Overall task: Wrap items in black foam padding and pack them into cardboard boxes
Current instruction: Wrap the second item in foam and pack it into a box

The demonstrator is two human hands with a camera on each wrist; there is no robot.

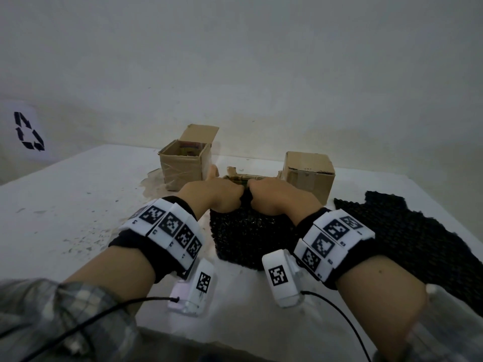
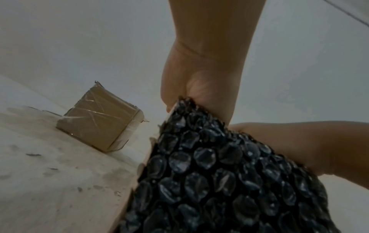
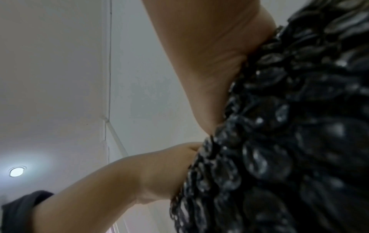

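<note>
Fingers of both hands are curled over the far edge of a sheet of black bubble padding point(image 1: 243, 231), gripping it side by side. From the head camera the left hand point(image 1: 213, 194) and the right hand point(image 1: 277, 195) sit knuckle to knuckle, almost touching, with the padding bunched up between them. From the left wrist, the padding point(image 2: 209, 173) rises off the tabletop point(image 2: 49, 181) to the left palm point(image 2: 201, 88), while the right hand point(image 2: 299, 141) grips the same edge from the side. The right wrist camera shows the same: the padding point(image 3: 289, 141) is pressed against the right palm point(image 3: 203, 66), with the left hand point(image 3: 159, 170) holding its lower edge; the fingertips themselves are hidden behind the folds.

Just beyond the knuckles a greenish-gold item point(image 1: 241, 177) lies on the tabletop, partly hidden by the hands; what it is cannot be told. An open cardboard box point(image 1: 185, 163) stands at the far left with its flap upright and something colourful inside, its front crossed with clear tape. A closed cardboard box point(image 1: 308, 173) stands at the far right. A second sheet of black padding point(image 1: 407, 236) lies flat to the right of the right forearm, reaching the tabletop's edge.

Both wrists wear white bands point(image 1: 170, 226) printed with black square markers, and a recycling symbol point(image 1: 28, 131) is on the wall at far left
</note>
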